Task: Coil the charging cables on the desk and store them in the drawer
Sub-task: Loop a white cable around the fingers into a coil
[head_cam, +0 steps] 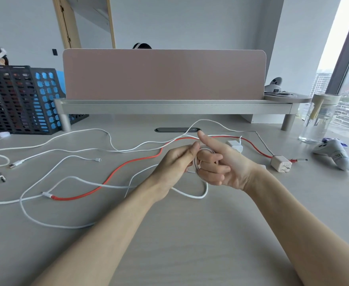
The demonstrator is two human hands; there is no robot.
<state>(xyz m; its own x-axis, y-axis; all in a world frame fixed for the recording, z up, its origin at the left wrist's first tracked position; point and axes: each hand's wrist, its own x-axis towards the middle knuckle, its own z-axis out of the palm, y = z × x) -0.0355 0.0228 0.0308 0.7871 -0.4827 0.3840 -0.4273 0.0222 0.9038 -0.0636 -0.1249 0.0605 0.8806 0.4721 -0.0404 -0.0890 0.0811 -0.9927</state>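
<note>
The desk (190, 234) carries a tangle of loose leads, with a red cable (128, 168) snaking through them. Above its middle, the right hand (225, 164) curls its fingers inside a small coil of white cable (195, 165), thumb raised. The left hand (173, 164) seems to pinch the coil's near edge. A charger plug (279, 163) lies to the right.

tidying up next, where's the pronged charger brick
Head view, right side of the desk: the charger brick lies between the right hand and the game controller.
</note>
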